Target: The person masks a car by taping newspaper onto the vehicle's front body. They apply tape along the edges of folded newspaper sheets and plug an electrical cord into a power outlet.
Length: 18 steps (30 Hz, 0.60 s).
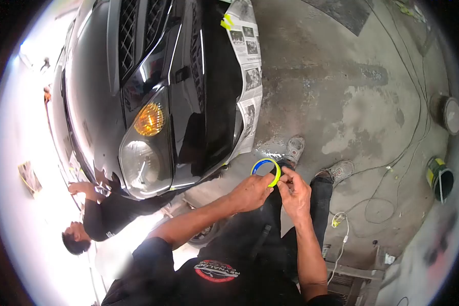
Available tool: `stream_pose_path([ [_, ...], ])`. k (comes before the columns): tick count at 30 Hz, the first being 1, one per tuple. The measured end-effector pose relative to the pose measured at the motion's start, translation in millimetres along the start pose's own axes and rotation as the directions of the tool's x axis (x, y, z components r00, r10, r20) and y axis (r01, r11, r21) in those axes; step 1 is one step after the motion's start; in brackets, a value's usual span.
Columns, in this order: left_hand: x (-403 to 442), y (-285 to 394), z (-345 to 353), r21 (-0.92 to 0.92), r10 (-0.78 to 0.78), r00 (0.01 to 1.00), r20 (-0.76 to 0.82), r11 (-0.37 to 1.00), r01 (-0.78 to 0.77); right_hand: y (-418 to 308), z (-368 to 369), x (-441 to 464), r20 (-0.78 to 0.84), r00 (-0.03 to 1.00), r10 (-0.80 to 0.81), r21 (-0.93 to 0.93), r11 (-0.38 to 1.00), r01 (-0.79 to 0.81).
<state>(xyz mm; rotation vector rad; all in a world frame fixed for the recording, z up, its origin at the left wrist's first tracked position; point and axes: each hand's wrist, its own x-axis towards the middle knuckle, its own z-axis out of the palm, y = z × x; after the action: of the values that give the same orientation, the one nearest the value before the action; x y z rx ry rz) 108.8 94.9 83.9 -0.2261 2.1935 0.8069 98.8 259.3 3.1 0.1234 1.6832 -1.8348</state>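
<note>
A roll of yellow-green tape (277,175) with a blue inner ring is held upright between my hands, in front of my legs. My left hand (253,192) grips the roll's lower edge, its fingers wrapped on it. On the right side of the roll, my right hand (295,194) has its thumb and fingers pinched together at the tape's edge. A black car front (99,76) with a headlight (140,163) lies to the upper left of my hands. Newspaper (251,76) is taped along the bumper's edge.
Another person (99,217) in dark clothes is beside the car at the lower left. Cables (418,117) run over the concrete floor. A green can (440,178) and a round bucket (451,116) stand at the right; a wooden frame (357,273) is at the bottom.
</note>
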Motion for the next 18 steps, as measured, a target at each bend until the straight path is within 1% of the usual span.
stream_pose_path([
  [2, -2.7, -0.9, 0.3, 0.012, 0.023, 1.0, -0.021, 1.0, -0.023, -7.2, -0.9, 3.4, -0.001, 1.0, -0.021, -0.03, 0.999, 0.021],
  [4, -5.4, -1.5, -0.2, 0.042, 0.038, 0.999, -0.025, 0.998, -0.037, -2.6, -2.3, 7.1, 0.078, 0.997, 0.015, -0.001, 1.0, -0.015],
  [6, -7.5, -7.8, 2.3, 0.04, 0.006, 1.0, -0.014, 0.999, -0.005, 1.8, 0.2, 7.2, 0.129, 0.991, 0.035, -0.002, 0.999, -0.035],
  [7, -8.0, -11.3, 3.2, 0.041, -0.004, 1.0, -0.006, 0.999, 0.004, 4.6, 4.0, 8.1, 0.14, 0.99, 0.032, -0.014, 0.999, -0.03],
  [9, -8.6, -15.5, 3.4, 0.077, 0.036, 0.999, -0.024, 0.996, -0.034, 11.1, 12.0, 8.6, 0.152, 0.988, 0.022, -0.042, 0.999, -0.015],
  [10, -7.9, -16.7, 2.6, 0.094, 0.06, 0.998, -0.032, 0.994, -0.057, 13.4, 17.5, 6.9, 0.116, 0.993, 0.015, -0.112, 0.994, -0.002],
  [13, -5.1, -19.4, -10.9, 0.239, 0.279, 0.952, -0.124, 0.94, -0.244, 11.2, 19.3, 10.1, 0.032, 0.998, 0.057, 0.042, 0.997, -0.058],
  [14, -5.5, -17.7, -15.1, 0.242, 0.208, 0.964, -0.164, 0.956, -0.165, 11.6, 20.5, 9.5, 0.034, 0.998, 0.049, 0.215, 0.975, -0.055],
  [16, -6.0, -13.1, -23.4, 0.24, 0.064, 0.969, -0.239, 0.971, -0.005, -6.6, 19.3, 13.8, 0.083, 0.996, -0.016, 0.32, 0.947, -0.011],
  [17, -6.4, -11.0, -27.9, 0.252, 0.063, 0.965, -0.255, 0.968, 0.004, -13.6, 19.0, 14.4, 0.104, 0.993, -0.05, 0.372, 0.928, 0.007],
  [18, -6.5, -9.7, -32.1, 0.261, 0.064, 0.96, -0.271, 0.965, 0.009, -12.7, 16.8, 14.7, 0.131, 0.991, -0.018, 0.363, 0.931, -0.031],
])
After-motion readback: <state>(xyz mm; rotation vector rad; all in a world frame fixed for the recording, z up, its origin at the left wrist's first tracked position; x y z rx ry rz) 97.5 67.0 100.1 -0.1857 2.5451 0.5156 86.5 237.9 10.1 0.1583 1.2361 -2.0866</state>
